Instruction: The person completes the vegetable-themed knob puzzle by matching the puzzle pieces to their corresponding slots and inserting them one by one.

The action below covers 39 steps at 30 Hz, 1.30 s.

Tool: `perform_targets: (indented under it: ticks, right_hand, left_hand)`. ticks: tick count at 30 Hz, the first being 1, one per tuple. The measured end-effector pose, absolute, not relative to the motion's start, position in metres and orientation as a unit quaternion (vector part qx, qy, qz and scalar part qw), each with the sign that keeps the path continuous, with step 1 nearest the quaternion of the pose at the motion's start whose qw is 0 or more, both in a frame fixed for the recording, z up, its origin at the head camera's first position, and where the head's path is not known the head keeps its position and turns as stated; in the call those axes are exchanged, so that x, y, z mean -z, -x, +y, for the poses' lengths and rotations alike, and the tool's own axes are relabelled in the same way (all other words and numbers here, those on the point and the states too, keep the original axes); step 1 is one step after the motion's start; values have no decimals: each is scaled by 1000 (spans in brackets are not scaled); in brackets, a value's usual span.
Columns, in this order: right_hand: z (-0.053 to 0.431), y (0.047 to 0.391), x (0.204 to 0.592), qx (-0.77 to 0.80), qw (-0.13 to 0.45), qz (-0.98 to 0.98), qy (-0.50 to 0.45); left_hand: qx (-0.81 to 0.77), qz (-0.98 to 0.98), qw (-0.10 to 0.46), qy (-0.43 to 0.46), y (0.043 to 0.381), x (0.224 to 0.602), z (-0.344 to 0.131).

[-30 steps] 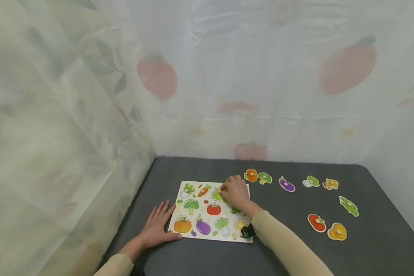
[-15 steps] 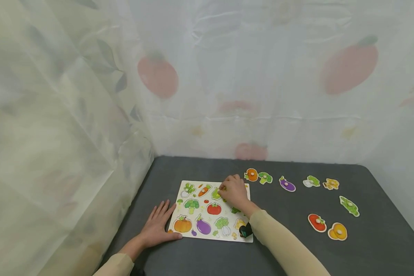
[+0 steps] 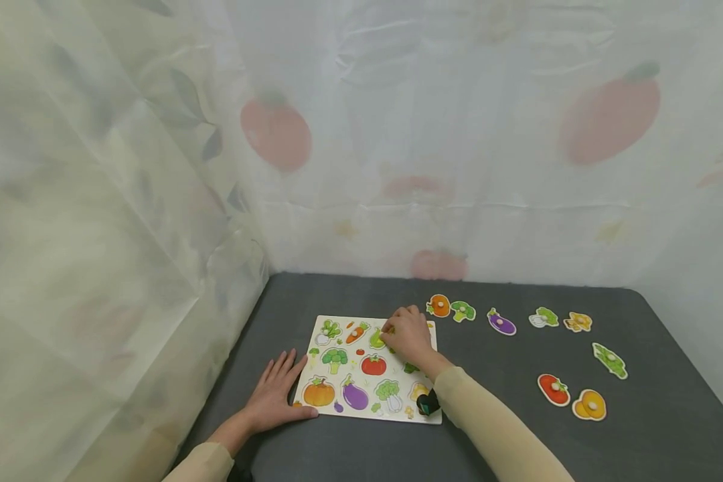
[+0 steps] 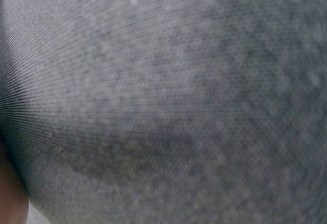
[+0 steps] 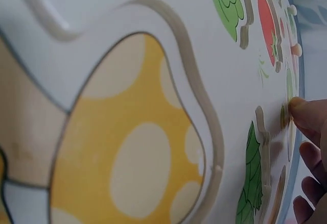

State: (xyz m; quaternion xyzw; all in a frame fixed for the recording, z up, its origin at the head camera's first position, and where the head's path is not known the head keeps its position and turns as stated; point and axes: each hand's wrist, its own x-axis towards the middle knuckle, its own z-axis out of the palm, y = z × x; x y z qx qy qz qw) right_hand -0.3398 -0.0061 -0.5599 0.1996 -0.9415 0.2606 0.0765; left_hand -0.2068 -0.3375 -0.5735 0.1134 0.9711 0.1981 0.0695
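Note:
A white vegetable puzzle board (image 3: 364, 385) lies on the dark table in the head view. My left hand (image 3: 274, 395) rests flat beside its left edge, fingers spread, with the thumb along the lower left corner. My right hand (image 3: 411, 337) is over the board's upper right part, thumb and fingers pinching at a green puzzle piece (image 3: 376, 339) that they partly cover. Seen edge-on in the right wrist view, the right fingertips (image 5: 297, 104) meet at the board's surface; the grip point is small there. A carrot piece (image 3: 357, 333) sits in its recess to the left.
Loose knobbed pieces lie right of the board: a pumpkin (image 3: 438, 306), a broccoli (image 3: 462, 311), an eggplant (image 3: 501, 322), a tomato (image 3: 553, 389) and several others. A white curtain (image 3: 361, 241) hangs behind the table. Mostly blurred grey surface (image 4: 163, 81) fills the left wrist view.
The right forearm has shifted very slightly to the left. Both hands otherwise keep their places, and the loose pieces lie as before.

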Motion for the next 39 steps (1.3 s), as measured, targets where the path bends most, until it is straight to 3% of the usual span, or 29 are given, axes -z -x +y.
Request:
perform_targets:
  ticks: [39]
  right_hand:
    - [-6, 336, 558, -234, 84, -947, -202]
  left_hand:
    - [-202, 966, 128, -98, 213, 546, -327]
